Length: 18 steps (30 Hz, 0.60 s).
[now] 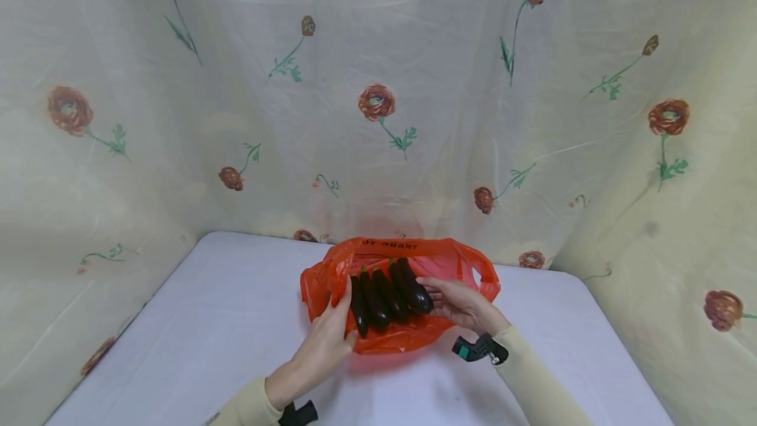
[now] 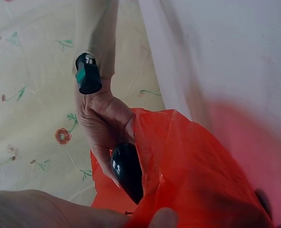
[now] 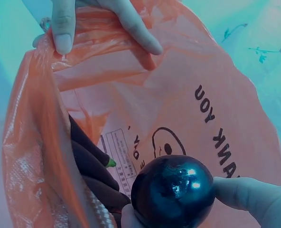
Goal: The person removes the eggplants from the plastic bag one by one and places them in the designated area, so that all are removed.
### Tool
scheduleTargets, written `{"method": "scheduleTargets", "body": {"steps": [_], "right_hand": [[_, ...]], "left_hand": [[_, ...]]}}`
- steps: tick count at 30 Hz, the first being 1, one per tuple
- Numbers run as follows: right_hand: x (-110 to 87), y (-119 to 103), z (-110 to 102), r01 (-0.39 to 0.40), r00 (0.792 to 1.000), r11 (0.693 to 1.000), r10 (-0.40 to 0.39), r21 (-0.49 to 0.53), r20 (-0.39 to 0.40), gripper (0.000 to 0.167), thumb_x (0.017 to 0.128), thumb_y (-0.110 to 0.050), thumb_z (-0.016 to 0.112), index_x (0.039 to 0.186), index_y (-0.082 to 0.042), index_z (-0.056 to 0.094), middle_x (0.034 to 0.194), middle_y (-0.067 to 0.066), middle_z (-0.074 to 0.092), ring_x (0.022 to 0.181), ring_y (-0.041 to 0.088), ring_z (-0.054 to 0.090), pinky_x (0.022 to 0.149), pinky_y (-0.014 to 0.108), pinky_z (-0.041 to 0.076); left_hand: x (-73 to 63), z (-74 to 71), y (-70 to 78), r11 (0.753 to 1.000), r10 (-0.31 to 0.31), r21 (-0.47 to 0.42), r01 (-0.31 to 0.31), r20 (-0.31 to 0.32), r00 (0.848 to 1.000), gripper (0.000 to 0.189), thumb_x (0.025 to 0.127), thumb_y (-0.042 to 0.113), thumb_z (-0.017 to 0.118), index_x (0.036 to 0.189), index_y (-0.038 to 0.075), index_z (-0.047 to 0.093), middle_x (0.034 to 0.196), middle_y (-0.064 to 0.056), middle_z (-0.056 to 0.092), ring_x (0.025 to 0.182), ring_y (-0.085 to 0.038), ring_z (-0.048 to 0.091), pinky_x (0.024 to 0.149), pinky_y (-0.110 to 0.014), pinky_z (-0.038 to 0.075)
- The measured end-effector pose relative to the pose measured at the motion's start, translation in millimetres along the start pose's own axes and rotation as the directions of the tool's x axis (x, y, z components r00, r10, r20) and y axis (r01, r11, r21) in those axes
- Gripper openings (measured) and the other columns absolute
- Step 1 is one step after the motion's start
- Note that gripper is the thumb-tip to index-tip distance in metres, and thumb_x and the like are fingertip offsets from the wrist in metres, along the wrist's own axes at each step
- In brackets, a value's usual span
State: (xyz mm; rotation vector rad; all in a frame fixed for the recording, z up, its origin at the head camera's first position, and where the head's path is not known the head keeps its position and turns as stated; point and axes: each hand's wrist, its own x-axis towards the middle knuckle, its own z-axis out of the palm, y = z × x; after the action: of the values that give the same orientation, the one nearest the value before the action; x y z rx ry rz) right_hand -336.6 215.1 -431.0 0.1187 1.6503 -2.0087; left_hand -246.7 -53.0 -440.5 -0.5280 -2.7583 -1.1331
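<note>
A red plastic bag [image 1: 387, 346] lies with its mouth facing me, and several dark glossy eggplants [image 1: 374, 301] rest side by side in it. My left hand [image 1: 325, 337] grips the bag's rim at the left, its thumb and fingers on the film in the right wrist view. At the right of the row, my right hand [image 1: 458, 301] holds the end eggplant [image 1: 418, 298]. The right wrist view shows this eggplant's rounded end [image 3: 173, 190] between thumb and fingers. Green stem ends of the eggplants point into the bag.
The bag stands on a white-covered table [image 1: 236, 321], near its back edge. Behind and at both sides hangs a pale flower-printed curtain [image 1: 437, 117]. Black print and a paper label [image 3: 117, 154] show inside the bag. A dark strap [image 1: 480, 349] circles the right wrist.
</note>
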Motion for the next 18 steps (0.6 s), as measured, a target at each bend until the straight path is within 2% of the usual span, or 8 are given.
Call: {"method": "scheduleTargets", "body": {"steps": [5,8,11,15,18], "right_hand": [[-6.5,1,0,0.005,1.0,1.0,-0.005,-0.019,0.01,0.045,0.094,-0.025,0.063,0.133,-0.005,0.054,0.11,0.009,0.065,0.098,0.021,0.065,0.089,0.035,0.055],[-10.5,1,2,0.011,1.0,0.999,-0.01,-0.053,0.009,0.047,0.094,-0.026,0.063,0.134,-0.003,0.052,0.11,0.01,0.065,0.098,0.022,0.066,0.089,0.037,0.055],[-14.1,2,4,0.012,1.0,0.995,-0.012,-0.095,-0.001,0.049,0.094,-0.028,0.062,0.134,-0.002,0.051,0.11,0.011,0.065,0.097,0.022,0.067,0.088,0.037,0.055],[-19.4,3,6,0.009,1.0,0.993,-0.01,-0.115,-0.014,0.05,0.095,-0.029,0.06,0.135,0.0,0.049,0.11,0.012,0.065,0.096,0.023,0.068,0.088,0.037,0.055],[-23.1,4,6,0.009,1.0,0.993,-0.011,-0.115,-0.023,0.052,0.095,-0.029,0.06,0.136,0.0,0.048,0.111,0.013,0.064,0.096,0.023,0.068,0.088,0.038,0.055]], "left_hand": [[0.8,-0.7,0.4,1.0,-0.003,-0.006,0.003,0.005,1.0,0.091,0.083,-0.002,0.065,0.155,0.003,0.01,0.135,-0.023,0.052,0.08,-0.019,0.051,0.084,-0.047,0.051],[1.5,-1.3,0.4,1.0,-0.006,-0.007,0.006,0.008,1.0,0.091,0.083,-0.001,0.066,0.155,0.002,0.008,0.112,-0.018,0.062,0.08,-0.02,0.049,0.076,-0.042,0.048],[1.9,-1.9,0.2,1.0,-0.01,-0.013,0.011,0.012,1.0,0.092,0.084,0.0,0.066,0.155,0.002,0.007,0.092,-0.009,0.06,0.083,-0.021,0.048,0.075,-0.039,0.048],[2.3,-2.5,0.4,1.0,-0.018,-0.015,0.018,0.023,1.0,0.093,0.084,0.001,0.066,0.155,0.003,0.006,0.085,-0.004,0.056,0.081,-0.02,0.047,0.07,-0.035,0.047],[2.5,-2.7,0.9,1.0,-0.026,-0.009,0.026,0.029,0.999,0.093,0.085,0.001,0.065,0.155,0.004,0.005,0.076,-0.001,0.052,0.075,-0.019,0.045,0.064,-0.031,0.042]]}}
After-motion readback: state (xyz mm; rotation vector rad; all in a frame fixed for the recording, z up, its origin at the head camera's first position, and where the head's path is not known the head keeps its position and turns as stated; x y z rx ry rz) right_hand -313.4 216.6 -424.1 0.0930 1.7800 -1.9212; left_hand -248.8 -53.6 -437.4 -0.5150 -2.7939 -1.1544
